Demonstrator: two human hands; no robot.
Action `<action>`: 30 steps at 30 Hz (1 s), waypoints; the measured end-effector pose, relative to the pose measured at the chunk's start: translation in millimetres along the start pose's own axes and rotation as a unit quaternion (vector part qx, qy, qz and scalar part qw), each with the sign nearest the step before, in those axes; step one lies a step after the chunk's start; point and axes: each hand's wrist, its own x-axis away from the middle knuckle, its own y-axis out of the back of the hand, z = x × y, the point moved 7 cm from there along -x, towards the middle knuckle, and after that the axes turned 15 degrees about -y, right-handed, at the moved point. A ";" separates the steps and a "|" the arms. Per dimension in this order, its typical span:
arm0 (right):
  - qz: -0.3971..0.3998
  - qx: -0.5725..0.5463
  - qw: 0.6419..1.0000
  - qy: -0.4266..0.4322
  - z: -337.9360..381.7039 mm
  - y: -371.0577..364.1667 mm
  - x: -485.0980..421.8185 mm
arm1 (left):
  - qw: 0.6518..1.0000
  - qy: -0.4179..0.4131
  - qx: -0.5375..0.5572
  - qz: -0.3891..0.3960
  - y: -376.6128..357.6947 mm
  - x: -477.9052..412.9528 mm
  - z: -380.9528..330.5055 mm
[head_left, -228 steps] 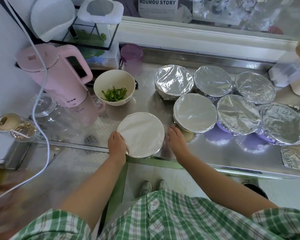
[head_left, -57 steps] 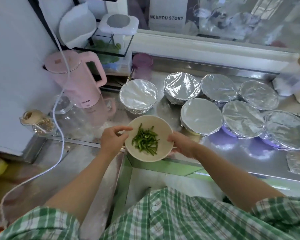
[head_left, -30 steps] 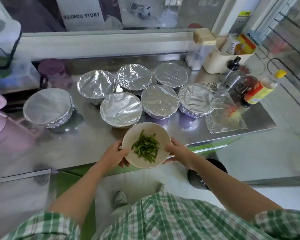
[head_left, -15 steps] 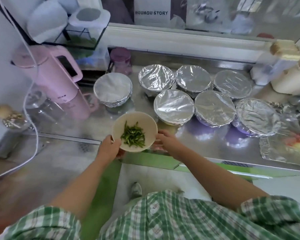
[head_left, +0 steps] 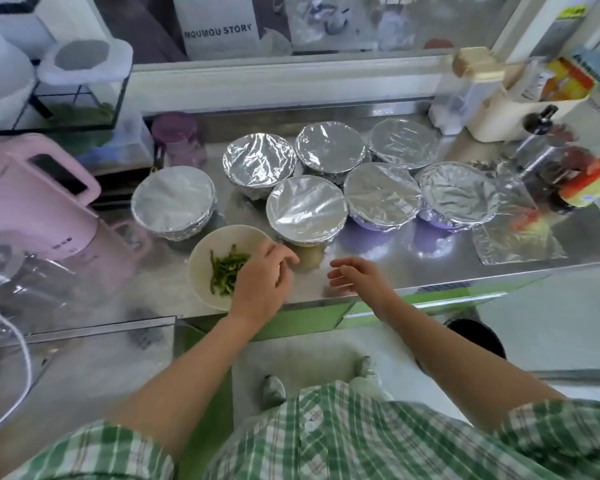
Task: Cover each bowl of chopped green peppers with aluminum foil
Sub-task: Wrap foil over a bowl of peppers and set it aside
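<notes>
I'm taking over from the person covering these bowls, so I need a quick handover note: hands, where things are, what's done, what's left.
Left hand: lies over the right rim of the cream bowl of green pepper strips; whether it grips is unclear.
Right hand: open, empty, above the steel counter near its front edge.
Done: seven foil-covered bowls grouped behind.
Left: the cream bowl, uncovered, on the counter near the front. A loose aluminium foil sheet lies flat at far right; probably use that.
</notes>
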 end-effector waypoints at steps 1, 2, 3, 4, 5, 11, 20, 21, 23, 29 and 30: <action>-0.027 -0.009 1.000 0.003 -3.5 23.0 2.3 | 0.998 -0.042 0.020 0.044 -21.2 -11.4 -15.9; -0.059 -0.013 0.998 0.007 -6.2 47.7 5.7 | 0.994 -0.070 0.037 0.082 -43.7 -21.2 -29.9; -0.094 -0.013 0.995 0.010 -8.7 73.1 7.6 | 0.989 -0.083 0.050 0.115 -64.9 -30.2 -42.5; -0.132 -0.011 0.991 0.013 -11.4 100.5 9.3 | 0.983 -0.092 0.058 0.145 -86.8 -39.1 -54.0; -0.167 -0.010 0.986 0.017 -14.6 128.2 10.3 | 0.978 -0.098 0.060 0.176 -108.2 -47.5 -64.6; -0.354 0.166 0.920 0.001 -24.9 277.5 11.2 | 0.948 -0.125 0.058 0.286 -216.7 -93.5 -120.7; -0.242 0.487 0.839 -0.027 -51.0 356.3 -34.9 | 0.935 -0.122 0.032 0.330 -340.3 -153.1 -185.3; -0.241 0.489 0.839 -0.006 -53.7 358.6 -30.9 | 0.937 -0.126 0.023 0.324 -350.1 -158.7 -189.8; -0.236 0.471 0.850 0.015 -60.0 366.8 -23.6 | 0.935 -0.133 -0.004 0.328 -369.7 -167.0 -197.0; -0.325 0.238 0.914 0.048 -44.1 434.7 -10.0 | 0.862 -0.160 -0.127 0.464 -413.1 -160.3 -202.6; -0.334 0.204 0.920 0.001 -41.0 449.7 -13.4 | 0.870 -0.144 -0.126 0.454 -412.8 -161.3 -200.5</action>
